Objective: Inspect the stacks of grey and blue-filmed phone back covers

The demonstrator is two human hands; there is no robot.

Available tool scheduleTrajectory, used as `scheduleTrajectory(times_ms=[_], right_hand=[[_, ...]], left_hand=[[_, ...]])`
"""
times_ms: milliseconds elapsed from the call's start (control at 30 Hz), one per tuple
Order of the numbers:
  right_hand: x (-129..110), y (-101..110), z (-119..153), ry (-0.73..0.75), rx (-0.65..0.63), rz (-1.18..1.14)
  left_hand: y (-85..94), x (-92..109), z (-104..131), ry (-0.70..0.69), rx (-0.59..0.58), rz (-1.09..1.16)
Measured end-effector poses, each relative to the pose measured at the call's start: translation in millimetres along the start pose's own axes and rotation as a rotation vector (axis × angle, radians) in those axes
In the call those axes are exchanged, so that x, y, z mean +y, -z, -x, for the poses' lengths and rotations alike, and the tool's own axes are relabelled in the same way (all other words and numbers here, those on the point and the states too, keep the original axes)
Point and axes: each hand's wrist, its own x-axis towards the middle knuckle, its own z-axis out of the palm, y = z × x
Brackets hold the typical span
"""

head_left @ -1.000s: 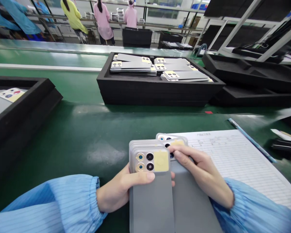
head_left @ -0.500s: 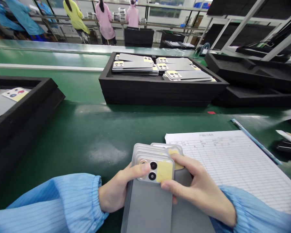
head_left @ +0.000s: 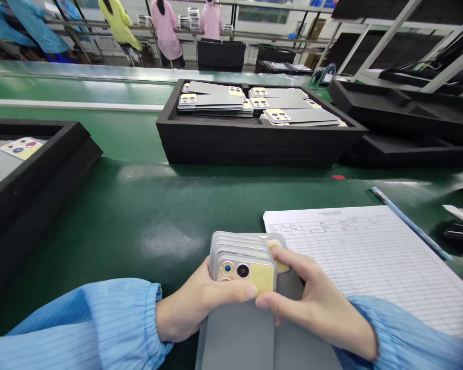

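Observation:
Low in the middle of the head view is a stack of grey phone back covers (head_left: 239,334), each with a camera block and a yellow sticker. My left hand (head_left: 200,298) grips the stack from its left side, thumb lying across the lower camera block of the top cover. On the right, my right hand (head_left: 312,293) holds the stack by its edge, with its thumb below the yellow sticker (head_left: 262,277) and its index finger behind. More grey covers (head_left: 301,329) show beneath my right hand; their lower ends run out of view.
A printed form (head_left: 355,246) lies at the right, with a blue pen (head_left: 412,226) along it. A black tray (head_left: 254,144) of grey covers stands ahead; another black tray (head_left: 42,169) is at left. Empty-looking black trays (head_left: 401,113) are stacked back right. People work behind.
My left thumb has slid down and right across the camera block, close to my right thumb, uncovering the upper left lens. The stack's upper ends have fanned slightly.

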Motion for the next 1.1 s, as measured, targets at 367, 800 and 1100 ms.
scheduleTrajectory(times_ms=[367,800,1100], right_hand=[[-5,2,-1,-0.017,-0.003,-0.062],[-9,3,-3,-0.053,0.001,-0.114],[-10,8,-10,-0.041,0.057,-0.088]], left_hand=[[1.4,1,-1,-0.014,-0.060,0.006],[6.4,-2,1,0.054,-0.048,0.063],[6.1,-1,-1,0.040,0.002,0.180]])
